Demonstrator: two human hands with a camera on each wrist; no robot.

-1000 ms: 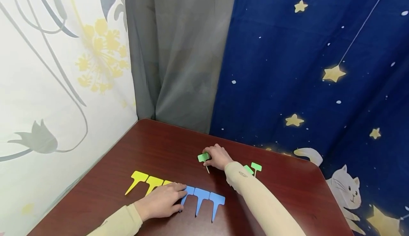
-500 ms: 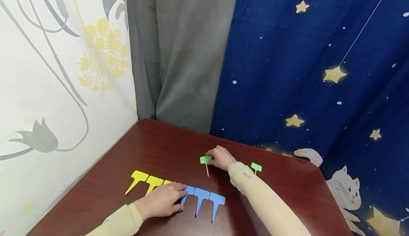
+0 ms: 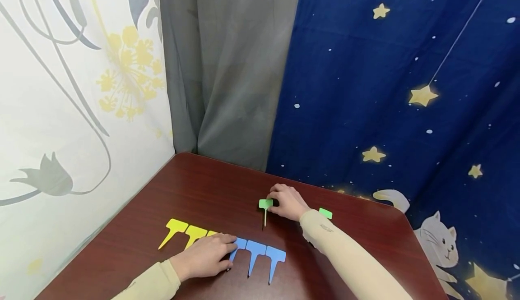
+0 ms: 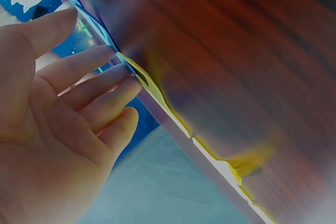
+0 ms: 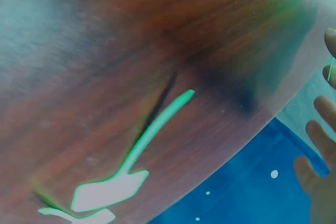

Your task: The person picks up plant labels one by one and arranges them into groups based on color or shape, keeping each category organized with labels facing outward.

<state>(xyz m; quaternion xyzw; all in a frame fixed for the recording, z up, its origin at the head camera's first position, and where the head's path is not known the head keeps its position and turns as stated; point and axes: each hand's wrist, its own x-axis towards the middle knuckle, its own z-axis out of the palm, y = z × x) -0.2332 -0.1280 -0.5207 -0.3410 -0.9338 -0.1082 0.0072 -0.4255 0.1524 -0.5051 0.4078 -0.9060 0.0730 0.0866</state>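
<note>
In the head view my right hand [image 3: 287, 202] pinches a green T-shaped plant label [image 3: 266, 204] by one end of its head, with the stem pointing down toward the table. My left hand [image 3: 205, 256] lies across the middle of a row of labels, its fingers extended and fingertips at the joint between the yellow and blue ones. Yellow labels [image 3: 177, 225] show left of that hand and blue labels [image 3: 256, 248] to its right, heads side by side, stems toward me. A loose green label [image 5: 110, 190] lies in the right wrist view, with part of another green label [image 5: 100, 217] below.
The dark red-brown table [image 3: 219, 182] meets a white patterned cloth [image 3: 81, 110] on the left. Grey [image 3: 235, 74] and blue star-patterned curtains [image 3: 345, 88] hang behind its far edge. My right sleeve [image 3: 345, 250] partly hides the loose green labels.
My right hand has moved a little to the right with its green label, whose stem has swung from slanted to nearly straight down. My left hand stays in place.
</note>
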